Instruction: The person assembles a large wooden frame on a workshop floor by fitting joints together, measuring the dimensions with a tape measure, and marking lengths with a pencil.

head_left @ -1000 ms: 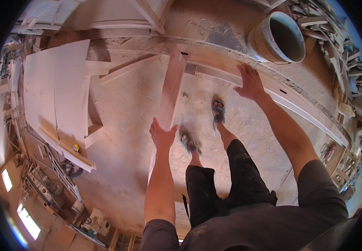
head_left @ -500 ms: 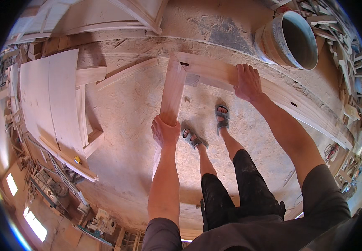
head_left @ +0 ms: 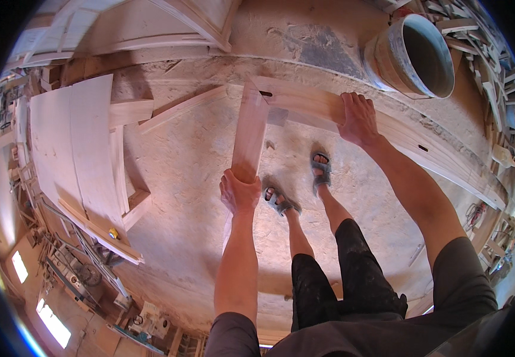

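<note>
Fingers [head_left: 358, 101] of the right hand [head_left: 361, 124] are curled over a long pale board [head_left: 409, 135] while the left hand [head_left: 241, 191] clasps a second board [head_left: 249, 134], the pair meeting at a slotted corner [head_left: 258, 89] ahead of two sandaled feet [head_left: 322, 169]. Farther out, a dusty bucket [head_left: 385, 62] stands at upper right, with broad pale panels [head_left: 73, 137] at far left.

The floor [head_left: 180, 232] is coated with pale dust and marked by a dark grey patch [head_left: 323, 50]. A large bucket [head_left: 381, 62] is stood on it near piled wood scraps [head_left: 486, 83]; a narrow wooden strip [head_left: 189, 107] is laid farther left, and two sandalled feet [head_left: 280, 201] are planted near the middle.
</note>
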